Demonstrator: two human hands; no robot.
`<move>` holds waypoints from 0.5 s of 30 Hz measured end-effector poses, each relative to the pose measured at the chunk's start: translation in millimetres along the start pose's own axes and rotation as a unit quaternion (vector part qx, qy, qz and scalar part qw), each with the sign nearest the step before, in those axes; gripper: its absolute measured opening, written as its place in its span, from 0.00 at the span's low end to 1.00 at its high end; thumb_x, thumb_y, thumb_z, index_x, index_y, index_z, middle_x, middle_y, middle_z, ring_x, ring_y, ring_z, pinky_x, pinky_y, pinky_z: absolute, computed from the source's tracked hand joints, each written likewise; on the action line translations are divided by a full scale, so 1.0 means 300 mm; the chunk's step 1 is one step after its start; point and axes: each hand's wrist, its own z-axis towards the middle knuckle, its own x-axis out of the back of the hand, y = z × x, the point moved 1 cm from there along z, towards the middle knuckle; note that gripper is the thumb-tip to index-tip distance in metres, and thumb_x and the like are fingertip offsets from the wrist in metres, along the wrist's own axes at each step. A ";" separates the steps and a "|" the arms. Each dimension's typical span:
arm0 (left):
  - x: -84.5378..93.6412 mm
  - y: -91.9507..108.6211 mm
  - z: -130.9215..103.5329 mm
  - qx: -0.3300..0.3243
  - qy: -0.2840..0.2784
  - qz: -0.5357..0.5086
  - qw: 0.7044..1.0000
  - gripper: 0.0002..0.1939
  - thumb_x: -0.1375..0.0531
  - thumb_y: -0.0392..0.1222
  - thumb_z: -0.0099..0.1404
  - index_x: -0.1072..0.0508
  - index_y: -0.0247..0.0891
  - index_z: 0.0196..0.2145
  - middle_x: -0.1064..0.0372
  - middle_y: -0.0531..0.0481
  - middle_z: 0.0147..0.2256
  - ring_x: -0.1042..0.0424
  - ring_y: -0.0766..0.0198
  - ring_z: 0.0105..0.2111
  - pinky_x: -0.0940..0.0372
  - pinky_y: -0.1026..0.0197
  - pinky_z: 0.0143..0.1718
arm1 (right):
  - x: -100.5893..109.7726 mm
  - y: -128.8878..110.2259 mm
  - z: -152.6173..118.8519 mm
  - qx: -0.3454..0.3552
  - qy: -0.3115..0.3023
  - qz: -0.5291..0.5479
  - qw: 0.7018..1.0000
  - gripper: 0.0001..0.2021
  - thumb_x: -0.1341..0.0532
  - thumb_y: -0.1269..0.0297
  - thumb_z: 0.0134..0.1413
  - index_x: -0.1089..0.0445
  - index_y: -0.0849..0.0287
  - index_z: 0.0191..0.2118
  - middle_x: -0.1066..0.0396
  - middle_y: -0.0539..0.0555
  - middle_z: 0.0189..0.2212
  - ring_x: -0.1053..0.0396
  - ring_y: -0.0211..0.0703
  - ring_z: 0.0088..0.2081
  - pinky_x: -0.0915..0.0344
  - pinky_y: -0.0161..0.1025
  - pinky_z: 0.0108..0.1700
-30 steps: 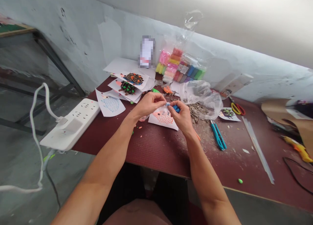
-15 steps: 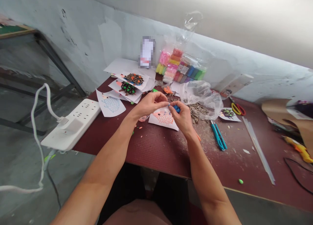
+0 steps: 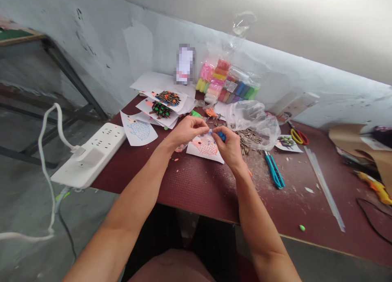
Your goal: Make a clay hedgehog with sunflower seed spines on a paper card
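Above a card with an orange hedgehog drawing [image 3: 206, 149], both hands meet at the fingertips. My right hand [image 3: 230, 146] is closed around a lump of blue modelling clay [image 3: 222, 136], part of it covered by the fingers. My left hand [image 3: 189, 130] pinches with thumb and forefinger at a small bluish bit of the clay between the two hands. Clear plastic seems to hang below the fingertips. Just behind the hands lie orange clay [image 3: 210, 112] and green clay [image 3: 196, 114]. A heap of striped sunflower seeds [image 3: 247, 140] is spread right of the right hand.
Left stand a blue hedgehog drawing [image 3: 139, 129], seed-covered cards [image 3: 167, 97] and a power strip [image 3: 88, 155]. Packs of coloured clay [image 3: 228, 84] lean on the wall. A plastic bag [image 3: 257, 121], teal cutter [image 3: 274, 171], scissors [image 3: 299, 136], glue sticks [image 3: 324, 188] and glue gun [image 3: 375, 187] lie right.
My left fingertips have shifted slightly down and left at the clay. The right hand keeps its hold on the blue lump. The view has moved very little.
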 end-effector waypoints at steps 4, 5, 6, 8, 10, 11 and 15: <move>0.004 -0.017 0.009 0.042 0.006 -0.049 0.998 0.10 0.38 0.43 0.61 0.24 0.34 0.27 0.28 0.51 0.26 0.33 0.69 0.27 0.38 0.64 0.32 | 0.004 0.000 0.002 0.028 0.010 -0.001 1.000 0.06 0.37 0.64 0.59 0.23 0.56 0.37 0.20 0.53 0.36 0.26 0.42 0.37 0.32 0.41 0.44; 0.004 -0.019 0.010 0.047 0.013 -0.050 0.998 0.10 0.38 0.43 0.62 0.24 0.34 0.27 0.28 0.50 0.26 0.33 0.69 0.27 0.38 0.64 0.32 | 0.004 -0.002 0.002 0.032 0.010 0.002 0.999 0.07 0.38 0.64 0.60 0.22 0.56 0.37 0.20 0.53 0.35 0.26 0.42 0.37 0.32 0.41 0.44; 0.004 -0.021 0.011 0.050 0.019 -0.047 0.997 0.10 0.38 0.43 0.61 0.25 0.34 0.27 0.27 0.50 0.26 0.34 0.69 0.27 0.38 0.64 0.32 | 0.004 -0.004 0.002 0.036 0.010 0.006 0.999 0.08 0.39 0.63 0.61 0.22 0.56 0.37 0.20 0.53 0.35 0.26 0.42 0.36 0.31 0.41 0.44; 0.002 -0.018 0.011 0.052 0.027 -0.037 0.998 0.10 0.38 0.43 0.61 0.25 0.34 0.26 0.28 0.50 0.25 0.34 0.69 0.26 0.39 0.64 0.31 | 0.004 -0.008 0.001 0.038 0.010 0.011 0.999 0.10 0.39 0.60 0.63 0.22 0.57 0.36 0.21 0.53 0.34 0.27 0.42 0.35 0.32 0.40 0.42; -0.003 -0.008 0.009 0.051 0.027 -0.030 0.998 0.10 0.38 0.42 0.61 0.25 0.34 0.25 0.29 0.51 0.24 0.35 0.70 0.26 0.39 0.65 0.31 | 0.001 -0.011 -0.001 0.030 0.014 0.006 0.999 0.10 0.37 0.57 0.62 0.22 0.57 0.35 0.21 0.52 0.32 0.28 0.40 0.33 0.32 0.39 0.40; -0.007 -0.003 0.008 0.052 0.025 -0.029 0.998 0.10 0.38 0.41 0.61 0.26 0.34 0.25 0.29 0.52 0.24 0.35 0.70 0.25 0.39 0.65 0.30 | -0.001 -0.010 -0.002 0.024 0.016 0.001 1.000 0.10 0.35 0.56 0.61 0.23 0.56 0.34 0.22 0.52 0.31 0.29 0.40 0.32 0.33 0.38 0.39; -0.019 0.013 0.003 0.059 0.020 -0.033 0.998 0.09 0.38 0.39 0.61 0.26 0.33 0.25 0.30 0.53 0.23 0.36 0.71 0.24 0.39 0.66 0.29 | -0.009 -0.005 -0.005 0.012 0.014 -0.033 0.999 0.11 0.32 0.54 0.57 0.24 0.56 0.32 0.23 0.51 0.29 0.31 0.38 0.30 0.36 0.37 0.36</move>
